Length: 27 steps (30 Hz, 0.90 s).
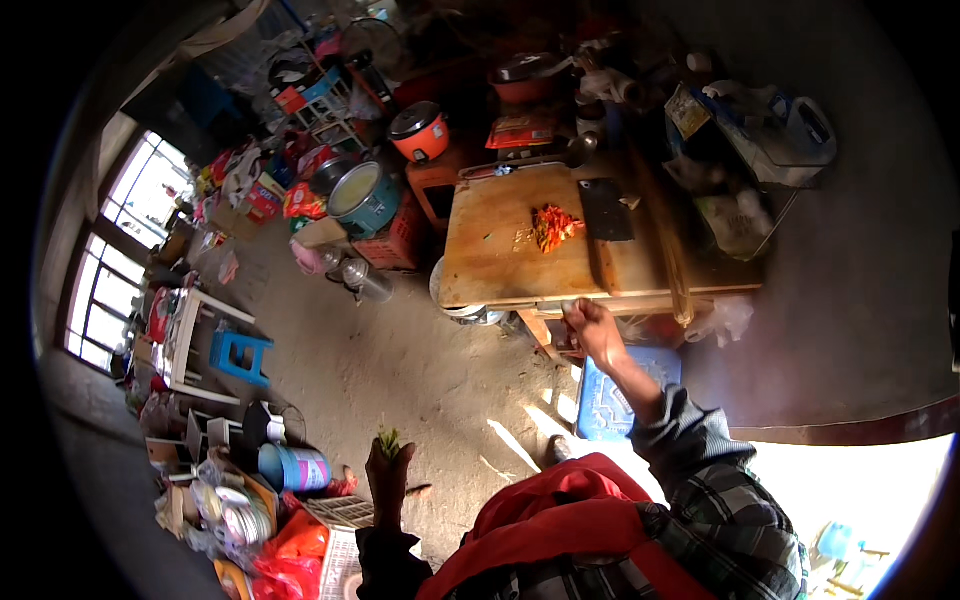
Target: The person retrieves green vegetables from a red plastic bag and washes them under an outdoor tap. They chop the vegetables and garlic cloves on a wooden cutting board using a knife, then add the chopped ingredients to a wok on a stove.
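My left hand [387, 475] is low in the view, away from the table, its fingers closed on a small bunch of greens [388, 439] whose tips stick out at the top. My right hand [594, 328] is just off the front edge of the wooden table [485, 265], with its fingers curled together; whatever they may hold is too small to make out. On the tabletop lies a pile of chopped red peppers [555, 229], with pale chopped bits beside it. Right of the pile rests a cleaver [606, 215] with a dark blade, its wooden handle pointing toward me.
Below my right hand is a blue plastic stool [625, 395]. An orange rice cooker [420, 133] and a teal pot [366, 193] stand left of the table. A ladle [578, 152] lies at its back. Buckets and red bags [295, 550] crowd the lower left.
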Each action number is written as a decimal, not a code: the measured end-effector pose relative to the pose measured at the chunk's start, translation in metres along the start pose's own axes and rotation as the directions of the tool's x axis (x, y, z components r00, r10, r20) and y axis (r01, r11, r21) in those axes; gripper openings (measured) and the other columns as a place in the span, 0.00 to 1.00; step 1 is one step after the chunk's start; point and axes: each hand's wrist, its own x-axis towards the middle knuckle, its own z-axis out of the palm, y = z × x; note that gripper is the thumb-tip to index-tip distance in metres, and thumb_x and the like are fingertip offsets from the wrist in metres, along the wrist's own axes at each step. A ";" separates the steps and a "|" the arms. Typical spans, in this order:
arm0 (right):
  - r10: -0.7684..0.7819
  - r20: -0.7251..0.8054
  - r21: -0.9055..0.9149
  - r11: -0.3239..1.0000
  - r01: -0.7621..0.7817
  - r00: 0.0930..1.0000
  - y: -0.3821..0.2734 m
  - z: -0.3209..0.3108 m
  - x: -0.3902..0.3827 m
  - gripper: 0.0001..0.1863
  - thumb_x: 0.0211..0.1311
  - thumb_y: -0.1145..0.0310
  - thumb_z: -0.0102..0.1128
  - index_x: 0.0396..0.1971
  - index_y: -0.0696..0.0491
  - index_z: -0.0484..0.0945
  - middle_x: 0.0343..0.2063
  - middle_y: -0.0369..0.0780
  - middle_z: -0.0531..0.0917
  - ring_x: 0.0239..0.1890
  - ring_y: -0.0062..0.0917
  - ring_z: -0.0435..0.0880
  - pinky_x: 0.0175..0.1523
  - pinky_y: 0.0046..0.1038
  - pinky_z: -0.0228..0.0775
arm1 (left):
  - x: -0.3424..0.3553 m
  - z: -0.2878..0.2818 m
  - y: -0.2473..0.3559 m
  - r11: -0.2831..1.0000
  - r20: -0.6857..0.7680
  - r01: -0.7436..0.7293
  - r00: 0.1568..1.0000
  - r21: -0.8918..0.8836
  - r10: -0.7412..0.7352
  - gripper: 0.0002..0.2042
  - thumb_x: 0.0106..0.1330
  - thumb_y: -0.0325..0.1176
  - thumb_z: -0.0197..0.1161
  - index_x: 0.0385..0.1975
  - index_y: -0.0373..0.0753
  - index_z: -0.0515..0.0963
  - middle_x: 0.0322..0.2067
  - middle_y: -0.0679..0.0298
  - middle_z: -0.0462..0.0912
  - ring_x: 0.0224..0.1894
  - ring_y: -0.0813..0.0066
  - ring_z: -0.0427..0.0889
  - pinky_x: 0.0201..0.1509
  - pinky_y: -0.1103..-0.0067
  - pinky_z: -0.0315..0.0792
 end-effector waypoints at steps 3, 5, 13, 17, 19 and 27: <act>-0.305 -0.118 -0.471 0.855 0.217 0.945 -0.039 0.004 0.080 0.18 0.60 0.56 0.53 0.22 0.56 0.70 0.13 0.43 0.73 0.17 0.28 0.74 0.24 0.31 0.64 | 0.093 0.019 0.018 0.985 0.182 0.175 0.968 -0.008 -0.171 0.17 0.50 0.37 0.66 0.29 0.33 0.66 0.20 0.55 0.72 0.21 0.66 0.69 0.27 0.73 0.67; -0.453 -0.145 -0.745 0.635 0.204 0.880 -0.043 -0.003 0.136 0.20 0.59 0.53 0.53 0.27 0.58 0.71 0.19 0.51 0.75 0.26 0.46 0.77 0.32 0.39 0.67 | 0.147 0.038 0.032 0.999 0.246 0.049 0.968 -0.023 -0.042 0.16 0.52 0.37 0.65 0.27 0.34 0.65 0.20 0.53 0.74 0.22 0.57 0.74 0.26 0.70 0.67; -0.619 0.066 -0.973 0.133 0.187 0.782 -0.043 -0.014 0.293 0.15 0.54 0.54 0.55 0.25 0.51 0.74 0.26 0.44 0.79 0.30 0.42 0.79 0.31 0.38 0.70 | 0.324 0.151 0.034 0.876 0.278 -0.481 0.838 -0.032 0.470 0.15 0.53 0.40 0.65 0.30 0.37 0.70 0.25 0.54 0.77 0.27 0.52 0.77 0.28 0.68 0.70; -0.523 0.122 -0.993 -0.055 0.109 0.844 -0.025 -0.033 0.318 0.14 0.51 0.54 0.57 0.27 0.50 0.74 0.33 0.41 0.78 0.33 0.38 0.79 0.35 0.36 0.71 | 0.385 0.199 0.048 0.831 0.404 -0.555 0.749 -0.050 0.525 0.15 0.52 0.39 0.66 0.28 0.35 0.69 0.25 0.52 0.74 0.27 0.51 0.75 0.28 0.66 0.69; -0.485 0.184 -0.980 -0.153 0.124 0.855 -0.021 -0.038 0.325 0.14 0.51 0.55 0.57 0.27 0.50 0.74 0.32 0.40 0.77 0.34 0.36 0.78 0.37 0.36 0.71 | 0.409 0.216 0.050 0.810 0.441 -0.581 0.707 -0.083 0.553 0.16 0.52 0.39 0.66 0.28 0.34 0.69 0.25 0.52 0.74 0.27 0.51 0.74 0.29 0.66 0.68; -0.595 0.256 -0.952 -0.020 0.305 0.762 -0.019 -0.046 0.324 0.10 0.53 0.62 0.56 0.33 0.50 0.78 0.39 0.39 0.76 0.43 0.32 0.75 0.44 0.34 0.69 | 0.446 0.259 0.069 0.761 0.548 -0.644 0.611 -0.077 0.572 0.17 0.52 0.41 0.65 0.29 0.35 0.68 0.28 0.53 0.73 0.28 0.51 0.74 0.29 0.65 0.68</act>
